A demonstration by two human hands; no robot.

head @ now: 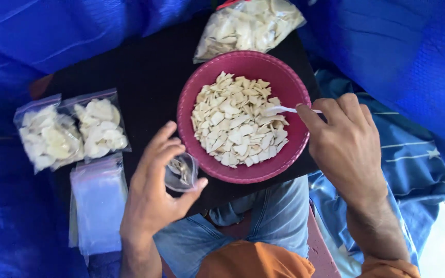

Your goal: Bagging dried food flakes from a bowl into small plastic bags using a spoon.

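Note:
A magenta bowl [284,82] full of pale flat chips [238,121] sits on a black board [140,72]. My right hand [348,141] pinches a white plastic spoon [284,109] whose tip rests in the chips at the bowl's right side. My left hand [153,193] holds a small clear plastic bag [181,172] open just left of the bowl's near rim; a few chips lie inside it.
Two filled, sealed small bags [73,131] lie at the board's left. A stack of empty clear bags [99,206] sits below them. A large bag of chips [245,25] lies behind the bowl. Blue cloth surrounds everything; my jeans-clad knees are under the board.

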